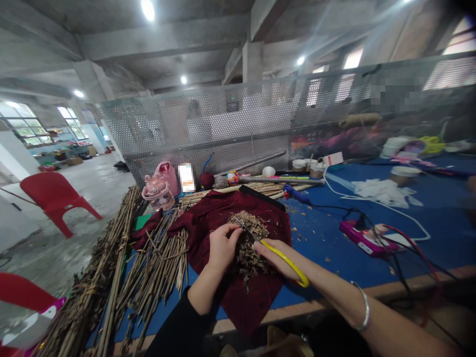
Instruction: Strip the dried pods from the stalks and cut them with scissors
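Note:
Yellow-handled scissors (284,259) are held in my right hand (274,255), their blades pointing up and left over a heap of dry brown plant bits (253,255). The heap lies on a dark red cloth (204,213). My left hand (224,244) is close to the blade tips, thumb and forefinger pinched together; what they hold is too small to make out. Left of the cloth, thin dry stalks (159,263) are spread on the blue table (316,233).
Bundled stalks (89,292) run along the left edge. A blue-handled tool (297,194) and a pink power strip (366,239) with cables lie to the right. Pink bottle (159,186), lit phone (186,177) and rods stand or lie by the mesh screen (201,129).

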### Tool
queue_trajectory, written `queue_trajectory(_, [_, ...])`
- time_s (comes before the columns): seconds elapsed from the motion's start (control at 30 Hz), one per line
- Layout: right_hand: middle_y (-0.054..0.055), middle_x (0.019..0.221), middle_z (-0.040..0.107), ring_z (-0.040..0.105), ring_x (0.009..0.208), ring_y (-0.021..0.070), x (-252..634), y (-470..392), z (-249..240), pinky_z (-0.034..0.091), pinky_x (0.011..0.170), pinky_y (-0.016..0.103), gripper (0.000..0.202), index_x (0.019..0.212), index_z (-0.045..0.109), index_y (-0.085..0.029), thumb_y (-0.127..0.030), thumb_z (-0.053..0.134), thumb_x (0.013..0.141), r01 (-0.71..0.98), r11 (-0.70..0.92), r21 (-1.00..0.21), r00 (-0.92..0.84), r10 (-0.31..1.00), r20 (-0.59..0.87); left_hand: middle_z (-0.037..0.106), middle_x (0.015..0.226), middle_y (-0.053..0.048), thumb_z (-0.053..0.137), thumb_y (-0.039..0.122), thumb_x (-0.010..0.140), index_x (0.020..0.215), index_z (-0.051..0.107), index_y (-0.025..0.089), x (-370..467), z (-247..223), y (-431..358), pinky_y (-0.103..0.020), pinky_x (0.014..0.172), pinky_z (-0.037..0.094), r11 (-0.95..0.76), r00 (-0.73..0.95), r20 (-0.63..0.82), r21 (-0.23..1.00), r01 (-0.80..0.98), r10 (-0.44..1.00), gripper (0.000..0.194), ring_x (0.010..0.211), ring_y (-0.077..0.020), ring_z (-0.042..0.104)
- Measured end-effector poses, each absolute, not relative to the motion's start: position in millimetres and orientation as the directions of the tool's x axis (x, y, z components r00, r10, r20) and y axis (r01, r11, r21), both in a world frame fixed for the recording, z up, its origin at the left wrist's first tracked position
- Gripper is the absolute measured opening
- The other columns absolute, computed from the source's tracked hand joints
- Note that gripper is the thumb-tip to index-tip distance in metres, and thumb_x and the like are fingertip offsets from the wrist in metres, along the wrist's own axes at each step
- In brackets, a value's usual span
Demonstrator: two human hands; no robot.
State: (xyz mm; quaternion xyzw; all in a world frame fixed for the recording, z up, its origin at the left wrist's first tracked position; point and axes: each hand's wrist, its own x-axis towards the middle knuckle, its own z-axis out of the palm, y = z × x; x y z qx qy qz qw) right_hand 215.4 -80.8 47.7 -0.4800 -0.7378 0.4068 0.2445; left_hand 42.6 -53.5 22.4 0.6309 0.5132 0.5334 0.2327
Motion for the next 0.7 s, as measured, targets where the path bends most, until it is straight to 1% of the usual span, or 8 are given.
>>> queue_trajectory(0.1, [-0.002,0.064,0.042,0.037,0.060,0.0120,219,-78,51,0.036,0.056,0.025,0.049,0.068,0.040,-0.019,-0.066,0.031,0.081,0.546,0.266,-0.794,-0.452,0.892,-0.012,0.070,0.079,-0.003,0.061,0.024,0.076,0.079,0.069,0.017,43,22,-54,-0.026,0.074,0.049,-0.377,-0.078,0.435,0.845,0.380,0.897,0.012,0.072,-0.0142,0.063])
queue_trajectory(0.17, [-0.001,0.068,0.047,0.041,0.063,0.0135,221,-75,52,0.039,0.062,0.026,0.049,0.073,0.044,-0.019,-0.065,0.033,0.081,0.556,0.288,-0.780,-0.463,0.886,-0.003,0.070,0.079,-0.003,0.061,0.025,0.075,0.079,0.069,0.016,44,22,-54,-0.026,0.074,0.048,-0.392,-0.056,0.439,0.848,0.357,0.897,0.012,0.072,-0.0142,0.063])
queue_trajectory(0.27, [0.001,0.070,0.053,0.045,0.065,0.0150,221,-72,48,0.040,0.064,0.027,0.048,0.078,0.049,-0.019,-0.064,0.036,0.081,0.558,0.299,-0.774,-0.455,0.890,0.016,0.071,0.079,-0.003,0.061,0.027,0.075,0.079,0.069,0.016,45,21,-54,-0.026,0.073,0.049,-0.400,-0.029,0.431,0.859,0.321,0.902,0.014,0.072,-0.0145,0.063])
queue_trajectory(0.37, [0.001,0.070,0.055,0.047,0.065,0.0153,218,-69,42,0.039,0.064,0.027,0.046,0.080,0.049,-0.019,-0.063,0.037,0.081,0.573,0.310,-0.758,-0.432,0.901,0.042,0.071,0.078,-0.004,0.062,0.026,0.075,0.078,0.070,0.016,44,21,-54,-0.026,0.073,0.049,-0.394,-0.033,0.426,0.860,0.324,0.904,0.013,0.072,-0.0149,0.064])
queue_trajectory(0.47, [0.000,0.066,0.051,0.045,0.062,0.0142,212,-69,40,0.038,0.061,0.026,0.047,0.072,0.046,-0.019,-0.064,0.035,0.082,0.590,0.305,-0.747,-0.409,0.911,0.049,0.071,0.078,-0.004,0.062,0.025,0.074,0.077,0.070,0.016,42,20,-53,-0.028,0.074,0.049,-0.381,-0.064,0.430,0.853,0.357,0.901,0.012,0.072,-0.0155,0.064])
queue_trajectory(0.57, [-0.002,0.060,0.044,0.040,0.057,0.0126,209,-71,44,0.035,0.056,0.026,0.052,0.063,0.041,-0.019,-0.067,0.031,0.080,0.582,0.266,-0.769,-0.400,0.916,0.014,0.072,0.079,-0.004,0.062,0.024,0.074,0.077,0.070,0.017,41,20,-52,-0.028,0.075,0.050,-0.374,-0.081,0.432,0.847,0.378,0.898,0.012,0.073,-0.0160,0.065])
queue_trajectory(0.7, [-0.006,0.049,0.032,0.030,0.047,0.0095,209,-73,45,0.028,0.047,0.024,0.056,0.066,0.044,-0.019,-0.070,0.028,0.079,0.508,0.181,-0.842,-0.384,0.923,-0.034,0.072,0.082,-0.004,0.061,0.023,0.075,0.080,0.071,0.017,42,20,-52,-0.030,0.077,0.050,-0.364,-0.085,0.425,0.849,0.382,0.901,0.012,0.076,-0.0167,0.066])
